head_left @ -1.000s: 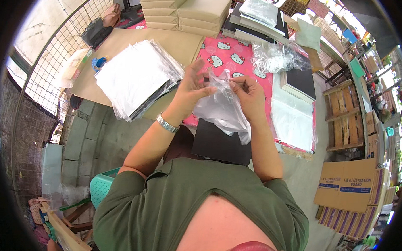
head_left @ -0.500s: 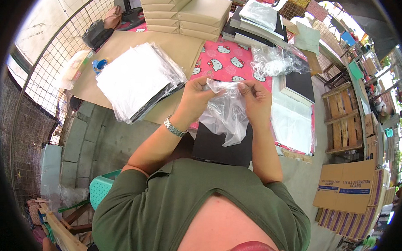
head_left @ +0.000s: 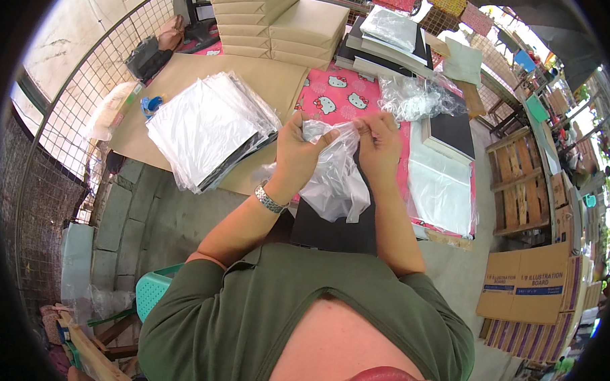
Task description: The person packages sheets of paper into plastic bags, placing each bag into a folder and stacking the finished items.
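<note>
One thin, clear plastic bag (head_left: 333, 188) hangs creased at the middle of the near edge of the table (head_left: 345, 111). The left hand (head_left: 298, 158), a metal watch (head_left: 270, 199) on its wrist, pinches the bag's upper left part between thumb and fingers; the right hand (head_left: 380, 145) pinches its upper right corner between thumb and fingertips. Below the bag, a flat black board (head_left: 337, 230) lies between the table's near edge and the green shirt (head_left: 302, 284). Toward the table's left edge, a fanned pile of plastic-covered white sheets (head_left: 203, 126) rests on brown paper (head_left: 272, 75). Beige packages (head_left: 240, 20) are stacked along the far edge. Black-covered pads (head_left: 355, 46) stand near the far right corner, with crumpled clear plastic (head_left: 416, 99) just before them. A thick black-topped pad (head_left: 453, 134) lies by the right edge, and flat clear sleeves (head_left: 440, 198) cover the near right corner.
</note>
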`<state>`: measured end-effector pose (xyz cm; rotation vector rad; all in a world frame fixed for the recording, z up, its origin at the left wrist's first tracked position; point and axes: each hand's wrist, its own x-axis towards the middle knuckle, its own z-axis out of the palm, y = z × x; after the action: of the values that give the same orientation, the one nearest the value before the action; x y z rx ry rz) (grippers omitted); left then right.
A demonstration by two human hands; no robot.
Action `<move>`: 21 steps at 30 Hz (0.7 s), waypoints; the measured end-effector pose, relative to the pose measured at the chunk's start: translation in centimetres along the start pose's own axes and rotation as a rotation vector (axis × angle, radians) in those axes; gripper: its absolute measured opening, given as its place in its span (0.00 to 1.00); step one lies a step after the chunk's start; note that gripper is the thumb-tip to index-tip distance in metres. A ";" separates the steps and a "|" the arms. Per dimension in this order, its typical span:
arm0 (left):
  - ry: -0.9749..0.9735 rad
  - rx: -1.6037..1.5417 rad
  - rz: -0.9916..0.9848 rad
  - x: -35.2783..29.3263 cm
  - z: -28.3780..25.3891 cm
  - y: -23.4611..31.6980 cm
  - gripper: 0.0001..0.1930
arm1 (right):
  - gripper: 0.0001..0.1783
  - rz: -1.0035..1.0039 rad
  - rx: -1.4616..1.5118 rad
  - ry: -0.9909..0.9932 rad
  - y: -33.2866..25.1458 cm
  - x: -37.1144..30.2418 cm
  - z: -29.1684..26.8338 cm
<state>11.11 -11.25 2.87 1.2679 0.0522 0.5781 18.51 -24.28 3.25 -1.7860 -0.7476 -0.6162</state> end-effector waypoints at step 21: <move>0.434 0.738 -0.271 0.3 -23.1 -0.9 0.17 | 0.27 0.629 0.384 -0.018 7.0 -5.8 -15.5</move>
<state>3.62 9.12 -5.20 1.7810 0.8514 0.6091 18.93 -41.86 -0.47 -1.5463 -0.2550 -0.0294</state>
